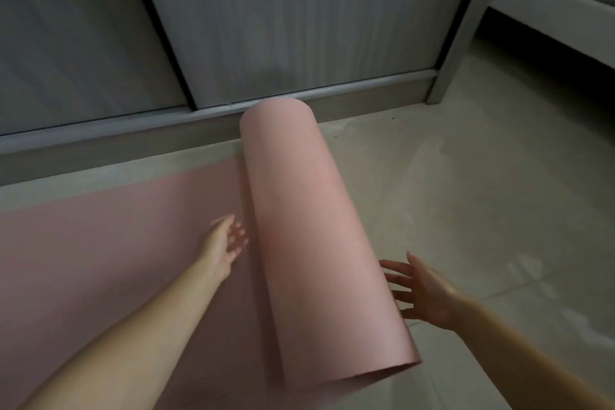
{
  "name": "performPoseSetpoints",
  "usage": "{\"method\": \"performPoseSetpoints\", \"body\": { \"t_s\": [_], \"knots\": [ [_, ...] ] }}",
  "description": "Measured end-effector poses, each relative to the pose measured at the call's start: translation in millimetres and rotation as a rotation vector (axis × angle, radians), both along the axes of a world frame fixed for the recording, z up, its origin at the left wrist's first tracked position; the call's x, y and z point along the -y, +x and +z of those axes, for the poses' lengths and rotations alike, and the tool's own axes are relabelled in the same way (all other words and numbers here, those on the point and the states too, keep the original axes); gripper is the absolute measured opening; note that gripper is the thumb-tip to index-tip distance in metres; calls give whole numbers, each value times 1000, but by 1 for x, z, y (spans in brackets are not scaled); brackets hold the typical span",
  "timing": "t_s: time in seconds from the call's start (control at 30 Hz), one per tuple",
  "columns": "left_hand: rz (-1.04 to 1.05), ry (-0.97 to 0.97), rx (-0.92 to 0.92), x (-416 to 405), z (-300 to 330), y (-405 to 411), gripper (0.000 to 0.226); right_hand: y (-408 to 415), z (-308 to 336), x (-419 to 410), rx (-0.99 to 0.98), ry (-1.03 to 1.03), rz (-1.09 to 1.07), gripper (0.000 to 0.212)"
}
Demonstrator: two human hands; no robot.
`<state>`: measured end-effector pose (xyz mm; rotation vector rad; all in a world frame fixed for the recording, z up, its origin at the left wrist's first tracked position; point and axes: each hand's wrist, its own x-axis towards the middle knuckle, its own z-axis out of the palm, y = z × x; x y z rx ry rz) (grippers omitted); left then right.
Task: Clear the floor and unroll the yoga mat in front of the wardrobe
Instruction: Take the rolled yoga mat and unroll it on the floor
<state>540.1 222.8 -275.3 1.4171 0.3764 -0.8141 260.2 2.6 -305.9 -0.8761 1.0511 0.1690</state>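
Note:
A pink yoga mat lies partly unrolled on the tiled floor. Its rolled part (316, 243) runs from the wardrobe's base toward me, and its flat part (116, 243) spreads to the left. My left hand (226, 240) hovers open just left of the roll, above the flat part, fingers spread. On the roll's right side, my right hand (422, 293) is open with its fingertips at or very near the roll's surface. Neither hand grips anything. The grey wardrobe (266, 27) with sliding doors stands directly behind the mat.
The wardrobe's raised base rail (133, 130) runs along the mat's far edge. A white bed frame (549, 7) stands at the upper right, with dark space under it. Pale floor tiles (482, 193) stretch to the right of the roll.

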Motion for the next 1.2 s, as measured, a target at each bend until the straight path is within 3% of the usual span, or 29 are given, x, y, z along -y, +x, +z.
{"method": "performPoseSetpoints", "body": {
  "t_s": [0.1, 0.23, 0.37, 0.5, 0.63, 0.73, 0.87, 1.0, 1.2],
  "knots": [
    [-185, 184, -98, 34, -25, -25, 22, -25, -17, 33, 5, 38, -78, 60],
    [-371, 119, -195, 102, -19, -58, 43, -46, -19, 60, -8, 67, -171, 60],
    [-329, 88, -227, 145, 3, -77, 39, -58, 7, 81, -44, 58, -242, 60],
    [-444, 22, -329, 160, 22, -89, 24, -56, 39, 102, -153, -29, -268, 59],
    [-581, 147, -271, 177, 24, -85, 37, -48, 67, 124, -187, -81, -224, 63],
    [-564, 273, -251, 196, 26, -73, 49, -53, 99, 130, -167, -99, -149, 65],
    [-543, 227, -337, 217, 38, -71, 29, -74, 163, 132, -242, -160, -71, 63],
    [-569, 213, -319, 225, 40, -68, 39, -94, 214, 148, -352, -261, -30, 61],
    [-526, 263, -230, 236, 10, -74, 54, -109, 198, 173, -284, -323, -144, 62]
  ]
}}
